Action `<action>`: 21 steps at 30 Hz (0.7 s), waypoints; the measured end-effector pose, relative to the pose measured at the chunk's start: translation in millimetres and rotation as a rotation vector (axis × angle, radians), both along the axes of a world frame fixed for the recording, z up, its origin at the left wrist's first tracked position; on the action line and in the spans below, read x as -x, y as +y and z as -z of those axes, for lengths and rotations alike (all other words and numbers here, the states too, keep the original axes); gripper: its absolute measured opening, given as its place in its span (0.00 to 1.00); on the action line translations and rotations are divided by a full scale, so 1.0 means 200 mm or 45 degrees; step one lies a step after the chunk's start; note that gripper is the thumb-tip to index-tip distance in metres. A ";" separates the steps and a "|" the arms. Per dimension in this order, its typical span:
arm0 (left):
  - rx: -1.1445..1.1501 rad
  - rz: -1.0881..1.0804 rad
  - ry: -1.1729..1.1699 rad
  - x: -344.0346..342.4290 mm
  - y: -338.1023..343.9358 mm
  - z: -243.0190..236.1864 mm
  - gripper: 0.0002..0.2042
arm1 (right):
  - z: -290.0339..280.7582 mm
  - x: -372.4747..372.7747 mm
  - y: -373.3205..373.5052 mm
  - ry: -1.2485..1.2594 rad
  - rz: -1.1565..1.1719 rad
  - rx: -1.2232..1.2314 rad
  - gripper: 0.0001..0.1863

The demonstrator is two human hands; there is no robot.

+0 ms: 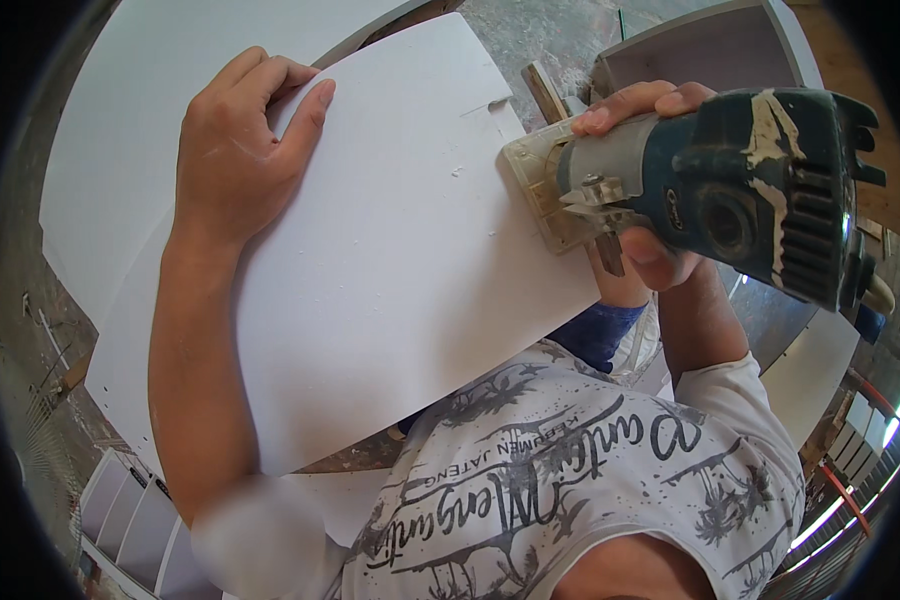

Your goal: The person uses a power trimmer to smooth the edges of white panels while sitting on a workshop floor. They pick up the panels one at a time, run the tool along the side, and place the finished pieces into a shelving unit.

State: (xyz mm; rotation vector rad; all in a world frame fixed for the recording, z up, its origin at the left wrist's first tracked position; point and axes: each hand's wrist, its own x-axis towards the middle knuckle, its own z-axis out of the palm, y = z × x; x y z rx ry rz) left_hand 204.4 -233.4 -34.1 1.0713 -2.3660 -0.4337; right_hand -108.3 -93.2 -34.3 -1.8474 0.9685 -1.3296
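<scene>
My left hand [245, 150] lies at the upper left edge of a white board [390, 240], fingers curled over that edge and thumb along the top. My right hand [650, 255] grips a dark green and silver hand-held power trimmer [740, 190], held on its side. Its pale square base plate [538, 180] is against the board's right edge, near a small notch; I cannot tell whether the bit, which is hidden, touches it. Small white chips lie on the board. My bare knee shows partly below the tool.
A second large white panel [100, 170] lies under and left of the board. A curved box piece [700, 55] stands at the upper right, a shelved white unit [145, 530] at the lower left. Stacked pieces [850, 450] are at the right, on a worn concrete floor [500, 30].
</scene>
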 end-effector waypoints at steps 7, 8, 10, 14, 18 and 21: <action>0.036 0.010 -0.007 -0.01 0.00 0.02 0.10 | 0.03 0.01 -0.04 0.032 -0.025 0.042 0.45; 0.038 0.011 -0.016 -0.01 -0.01 0.02 0.10 | 0.04 -0.01 -0.04 -0.019 -0.018 0.047 0.45; 0.038 0.009 -0.024 -0.01 -0.01 0.02 0.10 | 0.04 -0.01 -0.05 -0.070 -0.014 0.052 0.45; 0.039 0.021 -0.028 -0.01 -0.03 0.03 0.09 | 0.04 -0.03 -0.06 -0.094 -0.012 0.043 0.46; 0.036 0.038 -0.005 -0.02 -0.04 0.03 0.09 | 0.04 -0.02 -0.08 -0.092 -0.035 0.041 0.46; 0.029 0.047 0.002 -0.02 -0.05 0.02 0.09 | 0.02 -0.02 -0.08 -0.084 -0.053 0.043 0.45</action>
